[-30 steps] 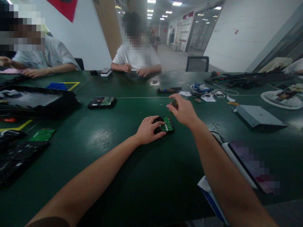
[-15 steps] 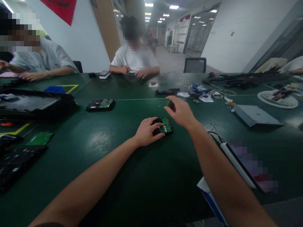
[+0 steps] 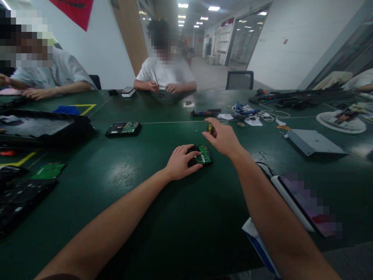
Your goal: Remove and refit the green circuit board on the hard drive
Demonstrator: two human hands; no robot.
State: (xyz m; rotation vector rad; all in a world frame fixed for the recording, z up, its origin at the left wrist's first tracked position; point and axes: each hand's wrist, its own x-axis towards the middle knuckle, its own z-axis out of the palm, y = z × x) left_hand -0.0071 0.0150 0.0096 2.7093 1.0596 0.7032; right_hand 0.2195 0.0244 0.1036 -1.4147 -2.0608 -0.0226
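On the green table in front of me lies a hard drive (image 3: 205, 154), its green circuit board facing up. My left hand (image 3: 183, 162) grips it from the left, fingers across its top and thumb along the near side. Just above and to the right of the drive, my right hand (image 3: 222, 136) is closed around the black-and-yellow handle of a screwdriver (image 3: 210, 128). The screwdriver's shaft cannot be made out, nor whether its tip touches the drive.
A second hard drive (image 3: 123, 129) lies further left. Black casings (image 3: 35, 126) and a green board (image 3: 49, 171) are at the left edge. A phone (image 3: 303, 204), a grey metal box (image 3: 316, 142) and cables (image 3: 269, 115) lie right. Two people sit opposite.
The screwdriver handle has turned in my right hand's fingers, so more of its yellow shows. Both hands stay in almost the same place.
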